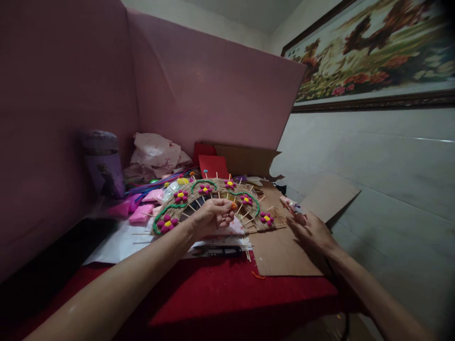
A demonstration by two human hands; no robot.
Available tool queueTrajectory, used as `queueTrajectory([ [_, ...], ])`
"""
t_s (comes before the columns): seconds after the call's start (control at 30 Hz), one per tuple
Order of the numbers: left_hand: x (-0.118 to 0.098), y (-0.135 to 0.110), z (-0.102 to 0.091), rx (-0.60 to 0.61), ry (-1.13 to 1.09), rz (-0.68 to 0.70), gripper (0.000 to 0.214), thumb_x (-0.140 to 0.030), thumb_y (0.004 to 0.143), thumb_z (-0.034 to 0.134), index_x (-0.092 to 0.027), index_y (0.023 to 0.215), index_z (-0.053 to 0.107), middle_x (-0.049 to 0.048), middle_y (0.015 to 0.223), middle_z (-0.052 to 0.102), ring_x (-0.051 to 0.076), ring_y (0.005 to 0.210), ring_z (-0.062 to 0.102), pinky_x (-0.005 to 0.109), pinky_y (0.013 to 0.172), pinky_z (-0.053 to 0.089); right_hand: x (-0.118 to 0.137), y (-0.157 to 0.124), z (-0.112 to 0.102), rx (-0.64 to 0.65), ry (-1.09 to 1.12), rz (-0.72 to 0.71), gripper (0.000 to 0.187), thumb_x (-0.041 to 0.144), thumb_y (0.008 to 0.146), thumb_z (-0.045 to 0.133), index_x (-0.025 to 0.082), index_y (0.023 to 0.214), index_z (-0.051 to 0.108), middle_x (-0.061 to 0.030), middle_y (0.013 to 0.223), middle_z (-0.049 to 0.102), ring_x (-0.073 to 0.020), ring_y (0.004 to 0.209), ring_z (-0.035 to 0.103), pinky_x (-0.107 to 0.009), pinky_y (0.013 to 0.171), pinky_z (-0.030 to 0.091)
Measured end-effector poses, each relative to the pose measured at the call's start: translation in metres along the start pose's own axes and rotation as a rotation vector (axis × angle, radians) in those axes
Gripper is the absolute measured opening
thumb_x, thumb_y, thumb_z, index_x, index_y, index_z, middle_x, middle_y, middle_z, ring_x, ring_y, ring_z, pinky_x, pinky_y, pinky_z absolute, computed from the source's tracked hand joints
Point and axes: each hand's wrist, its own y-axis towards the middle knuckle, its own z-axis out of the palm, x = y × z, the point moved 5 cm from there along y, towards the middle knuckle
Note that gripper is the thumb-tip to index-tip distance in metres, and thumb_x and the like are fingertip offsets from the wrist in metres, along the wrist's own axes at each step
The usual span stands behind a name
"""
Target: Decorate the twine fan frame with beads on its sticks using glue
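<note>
A fan-shaped piece woven from twine on thin sticks (213,189) lies on the table, decorated with magenta flowers with yellow centres and green cord. My left hand (212,217) rests over its lower middle, fingers pinched on a small orange bead (233,206). My right hand (308,228) lies on the brown cardboard (284,251) to the right of the fan, fingers closed round a small pale tube-like object (292,206) that I cannot name.
Black snips (218,249) lie near the front of the fan on white paper. Pink packets (141,212), a purple lidded cup (104,163), crumpled paper (156,154) and a red sheet (213,166) sit behind. Pink boards wall the left and back. Red cloth (231,293) covers the table.
</note>
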Motion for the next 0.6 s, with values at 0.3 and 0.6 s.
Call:
queueTrajectory([
  [0.3, -0.001, 0.0, -0.002, -0.045, -0.001, -0.011, 0.015, -0.018, 0.068, 0.068, -0.009, 0.073, 0.056, 0.0029, 0.059, 0.054, 0.005, 0.046, 0.048, 0.012, 0.038, 0.03, -0.068, 0.015, -0.003, 0.2, -0.16, -0.109, 0.045, 0.04, 0.075, 0.049, 0.019, 0.115, 0.053, -0.0091, 0.115, 0.058, -0.0265, 0.101, 0.056, -0.034, 0.084, 0.042],
  [0.6, 0.001, 0.0, -0.001, -0.02, 0.024, 0.006, 0.017, -0.02, 0.069, 0.068, -0.009, 0.073, 0.055, 0.0015, 0.06, 0.053, 0.003, 0.046, 0.045, 0.013, 0.039, 0.028, -0.065, 0.038, 0.006, 0.22, 0.028, -0.135, 0.045, 0.025, 0.068, 0.053, 0.015, 0.111, 0.06, -0.0104, 0.11, 0.062, -0.025, 0.101, 0.056, -0.033, 0.089, 0.041],
])
